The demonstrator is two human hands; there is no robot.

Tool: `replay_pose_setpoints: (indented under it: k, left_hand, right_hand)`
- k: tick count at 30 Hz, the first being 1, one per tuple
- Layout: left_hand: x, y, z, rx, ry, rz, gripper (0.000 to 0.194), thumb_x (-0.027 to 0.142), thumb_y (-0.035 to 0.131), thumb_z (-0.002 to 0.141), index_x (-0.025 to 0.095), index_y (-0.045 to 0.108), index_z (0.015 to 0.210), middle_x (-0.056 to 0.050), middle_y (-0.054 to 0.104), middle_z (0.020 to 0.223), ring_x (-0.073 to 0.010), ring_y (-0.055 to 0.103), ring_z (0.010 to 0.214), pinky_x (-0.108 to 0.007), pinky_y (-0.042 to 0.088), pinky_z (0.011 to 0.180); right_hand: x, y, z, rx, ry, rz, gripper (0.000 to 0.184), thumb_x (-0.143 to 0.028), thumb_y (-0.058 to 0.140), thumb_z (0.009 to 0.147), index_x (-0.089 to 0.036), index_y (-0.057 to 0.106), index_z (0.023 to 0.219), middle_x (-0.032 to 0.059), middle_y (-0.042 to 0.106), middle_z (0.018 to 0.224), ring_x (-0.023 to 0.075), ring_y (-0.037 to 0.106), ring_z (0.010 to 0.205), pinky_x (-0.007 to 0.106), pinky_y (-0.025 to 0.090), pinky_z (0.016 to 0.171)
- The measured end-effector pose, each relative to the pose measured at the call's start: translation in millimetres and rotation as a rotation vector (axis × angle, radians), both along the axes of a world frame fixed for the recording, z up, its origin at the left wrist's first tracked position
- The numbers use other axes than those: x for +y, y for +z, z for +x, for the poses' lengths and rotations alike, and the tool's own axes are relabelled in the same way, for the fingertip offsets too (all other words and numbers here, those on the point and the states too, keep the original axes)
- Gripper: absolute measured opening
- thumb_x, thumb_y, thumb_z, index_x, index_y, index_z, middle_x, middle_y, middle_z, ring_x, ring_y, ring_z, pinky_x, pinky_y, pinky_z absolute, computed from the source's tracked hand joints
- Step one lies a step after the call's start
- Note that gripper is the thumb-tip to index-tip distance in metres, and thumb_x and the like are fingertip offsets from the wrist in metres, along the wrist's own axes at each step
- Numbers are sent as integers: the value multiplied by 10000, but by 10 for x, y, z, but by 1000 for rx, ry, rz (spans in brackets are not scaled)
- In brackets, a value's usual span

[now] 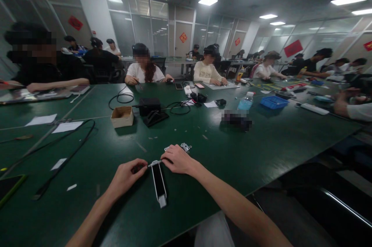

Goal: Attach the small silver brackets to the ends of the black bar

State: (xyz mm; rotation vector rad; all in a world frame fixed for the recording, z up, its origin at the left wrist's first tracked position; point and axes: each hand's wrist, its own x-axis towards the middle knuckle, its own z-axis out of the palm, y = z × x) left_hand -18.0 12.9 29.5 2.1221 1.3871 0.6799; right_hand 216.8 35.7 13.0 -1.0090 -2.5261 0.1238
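Note:
A long, narrow white frame with a dark middle (158,179) lies on the green table in front of me, its squared white end towards me. My left hand (129,175) pinches at the left of the frame's far end, thumb and forefinger closed on a thin, light-coloured piece there. On the right of that same end, my right hand (178,159) has its fingers bent down and closed; a thin bit shows at its fingertips, too small to name. Just beyond my right hand lie small silvery metal parts (185,147), partly hidden by it.
Farther across the green table (203,200) stand a small cardboard box (122,117), a black box-shaped device (149,105) with cables, a bottle of blue liquid (246,102) and a blue tray (274,102). A black cable (72,150) and paper scraps lie left. Several people sit around.

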Motion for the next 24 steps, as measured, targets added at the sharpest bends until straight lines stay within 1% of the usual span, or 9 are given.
replay_pose_setpoints:
  k: [2, 5, 8, 12, 19, 24]
  left_hand:
    - [1, 8, -3, -13, 3, -6, 306, 455, 548, 761, 212, 713, 847, -9, 736, 750, -187, 639, 629, -260, 482, 591]
    - [3, 29, -20, 4, 5, -3, 296, 452, 550, 753, 214, 710, 826, -3, 727, 717, -184, 629, 605, -261, 478, 582]
    - [10, 26, -43, 28, -21, -20, 278, 440, 547, 760, 219, 706, 817, 4, 721, 711, -182, 628, 608, -260, 477, 586]
    - [5, -17, -47, 34, -31, -26, 250, 403, 539, 790, 218, 701, 834, 2, 722, 741, -183, 642, 648, -258, 481, 609]
    - [-46, -59, -17, -21, -15, -28, 216, 321, 543, 817, 195, 705, 883, -21, 736, 814, -181, 657, 706, -268, 488, 677]
    - [-59, -114, -5, -29, -16, -42, 181, 292, 566, 823, 202, 709, 889, -7, 743, 837, -168, 662, 725, -255, 491, 694]
  right_hand:
    - [0, 20, 16, -7, 16, -18, 156, -237, 542, 894, -155, 653, 967, 59, 666, 917, 166, 555, 868, 310, 398, 765]
    - [0, 44, 31, -6, 23, -35, 152, -221, 561, 878, -149, 654, 973, 58, 666, 916, 162, 560, 870, 306, 411, 765]
    - [6, 44, 28, 4, 22, -40, 138, -214, 570, 873, -153, 656, 963, 58, 668, 916, 168, 567, 877, 309, 417, 762]
    - [0, 16, 16, 33, 35, -70, 130, -197, 567, 874, -155, 661, 954, 59, 671, 911, 174, 573, 877, 313, 428, 763]
    - [-15, -64, 22, 145, 54, -142, 136, -157, 547, 872, -158, 658, 952, 66, 666, 907, 188, 566, 883, 346, 455, 789]
    - [-27, -95, 21, 190, 68, -170, 151, -145, 530, 875, -161, 656, 957, 67, 663, 916, 187, 566, 890, 345, 468, 802]
